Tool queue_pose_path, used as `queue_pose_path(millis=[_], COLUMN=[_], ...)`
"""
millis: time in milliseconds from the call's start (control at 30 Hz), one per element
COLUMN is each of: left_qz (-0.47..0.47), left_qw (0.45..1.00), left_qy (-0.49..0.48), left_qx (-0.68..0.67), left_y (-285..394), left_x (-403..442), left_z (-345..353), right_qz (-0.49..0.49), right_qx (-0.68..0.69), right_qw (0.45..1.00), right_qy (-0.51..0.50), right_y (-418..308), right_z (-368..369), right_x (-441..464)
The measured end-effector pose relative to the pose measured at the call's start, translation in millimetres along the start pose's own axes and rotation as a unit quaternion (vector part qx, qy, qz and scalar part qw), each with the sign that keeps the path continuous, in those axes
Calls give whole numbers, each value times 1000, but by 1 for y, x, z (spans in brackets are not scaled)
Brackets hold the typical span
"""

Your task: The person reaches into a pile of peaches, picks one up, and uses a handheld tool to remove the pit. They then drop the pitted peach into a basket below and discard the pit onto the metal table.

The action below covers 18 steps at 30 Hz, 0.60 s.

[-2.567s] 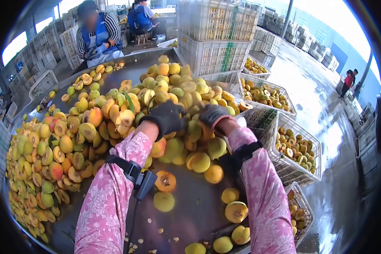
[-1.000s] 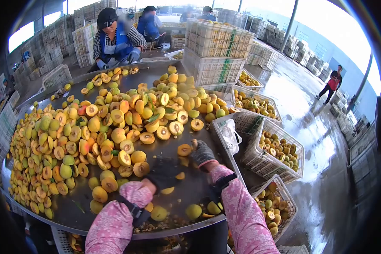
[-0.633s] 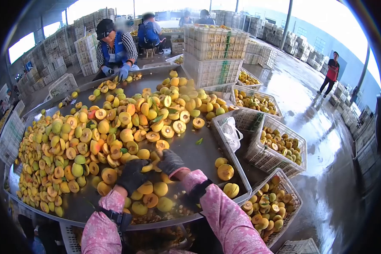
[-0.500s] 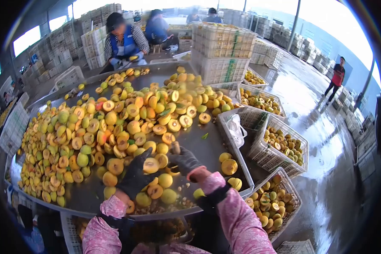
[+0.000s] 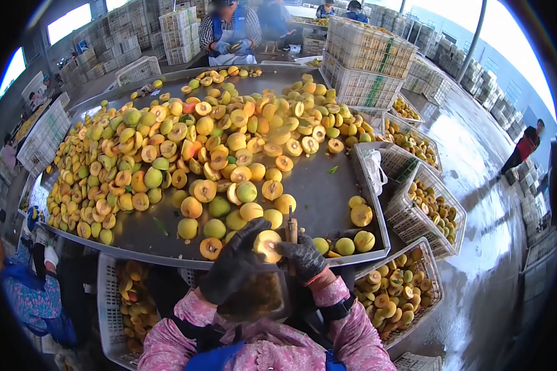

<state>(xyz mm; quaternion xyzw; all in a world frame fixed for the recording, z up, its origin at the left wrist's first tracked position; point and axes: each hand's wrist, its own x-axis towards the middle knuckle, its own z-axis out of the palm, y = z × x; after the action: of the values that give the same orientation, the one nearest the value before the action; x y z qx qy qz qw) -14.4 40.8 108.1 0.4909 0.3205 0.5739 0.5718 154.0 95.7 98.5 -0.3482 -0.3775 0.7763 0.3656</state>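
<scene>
My left hand (image 5: 234, 263), in a dark glove, grips a halved yellow peach (image 5: 267, 245), its cut face turned up, at the near edge of the metal table (image 5: 328, 191). Closed beside it, my right hand (image 5: 303, 256), also gloved, holds a small tool with a wooden handle (image 5: 292, 230) and a thin metal part. Its fingertips come up against the peach half's right side; whether they press on it I cannot tell. A large heap of yellow-green peaches (image 5: 167, 142), many cut in half, spreads over the table beyond my hands.
Crates of peaches stand at the right (image 5: 427, 210) and near right (image 5: 402, 290); another crate (image 5: 108, 309) is below the table on the left. Across the table a person in a blue apron (image 5: 232, 31) works. Stacked crates (image 5: 368, 59) rise behind the table.
My view has shifted, so the table sits higher. Both hands have drawn back from the pile to the table's near edge, with a peach half now clearly in my left hand.
</scene>
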Motion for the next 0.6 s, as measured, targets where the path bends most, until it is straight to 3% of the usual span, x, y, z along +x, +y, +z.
queue_pose_path(millis=[67,200,233,267,300,333,367,400,433,467,500,567,600], left_qz=[-83,-104,-42,21,80,49,17,-13,-41,-57,-28,27,-29], left_qw=[958,816,938,994,980,978,992,973,921,913,954,997,985], left_qy=[53,93,86,74,57,92,122,149,172,170,137,63,112], left_qx=[-269,-561,-334,-83,175,179,2,-175,-346,-367,-264,-47,-130], left_y=[14,14,14,14,14,17,17,18,20,21,19,6,-7], left_x=[-8,-16,-19,-23,-26,-27,-27,-26,-27,-32,-37,-43,-45], left_z=[5,5,7,11,15,22,24,25,24,13,4,-13,-17], right_qz=[5,-22,-21,-20,-18,-59,-60,-62,-6,-69,-143,-64,3], right_qx=[11,54,88,122,156,202,103,2,41,-64,-158,-131,-80], right_qw=[1000,998,996,992,987,977,992,998,998,995,974,984,992], right_qy=[-3,-18,-7,4,16,37,34,33,39,-22,-71,-100,-101], right_y=[-3,15,18,21,24,25,38,48,55,59,58,38,28], right_z=[11,13,19,28,40,58,57,58,61,54,52,56,62], right_x=[-9,-9,-11,-14,-18,-24,-26,-28,-29,-30,-33,-47,-53])
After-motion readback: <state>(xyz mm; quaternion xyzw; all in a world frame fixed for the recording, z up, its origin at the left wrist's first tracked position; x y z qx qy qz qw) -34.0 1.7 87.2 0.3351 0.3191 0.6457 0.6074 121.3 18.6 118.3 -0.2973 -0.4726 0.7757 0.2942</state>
